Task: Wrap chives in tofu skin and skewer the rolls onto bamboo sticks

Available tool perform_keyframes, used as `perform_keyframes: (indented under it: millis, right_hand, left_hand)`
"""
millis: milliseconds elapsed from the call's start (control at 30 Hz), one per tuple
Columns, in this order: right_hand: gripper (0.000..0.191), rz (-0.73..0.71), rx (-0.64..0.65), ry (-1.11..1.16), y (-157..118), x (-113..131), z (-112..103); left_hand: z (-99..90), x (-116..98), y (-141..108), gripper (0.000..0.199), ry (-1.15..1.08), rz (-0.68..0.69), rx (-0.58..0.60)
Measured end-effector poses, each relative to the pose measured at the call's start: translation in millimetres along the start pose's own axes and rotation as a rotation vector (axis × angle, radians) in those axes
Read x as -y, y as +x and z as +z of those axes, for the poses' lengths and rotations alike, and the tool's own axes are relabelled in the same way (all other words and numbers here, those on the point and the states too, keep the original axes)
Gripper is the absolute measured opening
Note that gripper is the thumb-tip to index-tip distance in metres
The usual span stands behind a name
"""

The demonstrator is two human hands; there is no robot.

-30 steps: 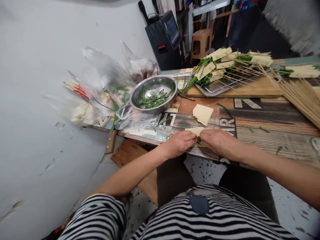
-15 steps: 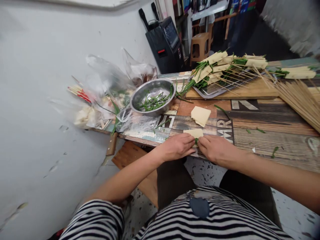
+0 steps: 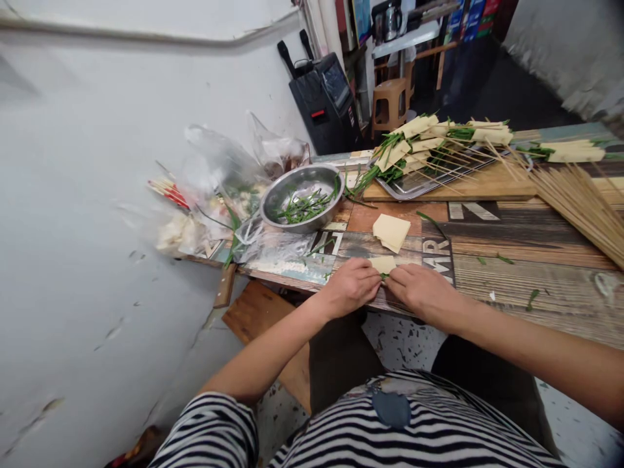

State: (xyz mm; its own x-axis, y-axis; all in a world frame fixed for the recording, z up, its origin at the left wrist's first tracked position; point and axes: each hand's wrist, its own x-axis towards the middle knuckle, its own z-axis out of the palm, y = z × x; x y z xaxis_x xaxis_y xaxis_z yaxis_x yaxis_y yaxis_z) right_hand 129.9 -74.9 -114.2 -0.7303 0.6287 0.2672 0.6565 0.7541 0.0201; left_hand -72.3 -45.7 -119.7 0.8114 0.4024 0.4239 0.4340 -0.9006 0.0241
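Note:
Both hands meet at the near edge of the wooden table, over a small pale yellow tofu sheet (image 3: 383, 264) with green chives (image 3: 385, 276) along its near side. My left hand (image 3: 351, 287) has its fingers curled over the left end of the sheet and chives. From the other side, my right hand (image 3: 420, 286) pinches the right end, fingertips close to the left ones. The fingers cover much of the roll. Just beyond them lies a short stack of tofu sheets (image 3: 391, 232). A steel bowl (image 3: 312, 225) with cut chives stands farther left.
Behind, a metal tray (image 3: 414, 190) of skewered chive rolls rests on a wooden board (image 3: 507, 186). Bare bamboo skewers (image 3: 580, 205) lie at right. Plastic bags (image 3: 219, 159) crowd the left wall, and a knife handle (image 3: 225, 286) juts past the table edge.
Less of the tofu sheet shows beyond my fingers, and the left hand covers more of it. The whole view has shifted slightly; the bowl, stack and tray keep their places.

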Motion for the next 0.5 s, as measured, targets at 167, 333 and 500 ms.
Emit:
perform_keyframes:
  millis: [167,333,500]
  right_hand:
    - [0.026,0.109,0.1,0.314,11.9,-15.0,-8.9]
    - [0.019,0.151,0.111,0.571,22.3,-29.0,-8.4]
    - [0.014,0.224,0.169,0.669,26.1,-37.5,-7.7]
  left_hand:
    - [-6.5,-9.3,-4.1,0.023,0.017,-0.106,0.025]
    - [1.3,-13.1,-7.6,0.023,-0.021,-0.235,-0.048]
    - [2.3,-9.5,-3.5,0.02,-0.236,-0.342,-0.086]
